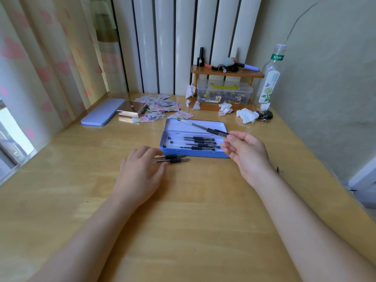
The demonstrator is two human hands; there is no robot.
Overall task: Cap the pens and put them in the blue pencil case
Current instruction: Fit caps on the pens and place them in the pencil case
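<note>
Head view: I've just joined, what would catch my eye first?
The open blue pencil case at mid-table, several capped pens lying in it. The right hand holds another pen above it, while the left hand rests on two pens on the table in front of the case.

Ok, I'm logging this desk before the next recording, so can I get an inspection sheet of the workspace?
Surface: glossy wooden desk, bare near the person.
Job's things: open blue metal pencil case holding several capped black pens; two uncapped black pens lie in front of it.
Clutter: closed lilac tin, scattered stickers, crumpled tissues, clear storage box, glass bottle.
Grips: right hand pinches a capped clear pen over the case; left hand rests on the two loose pens.
Cables: thin wire on the wall.
Surroundings: curtain, window left, radiator behind.
</note>
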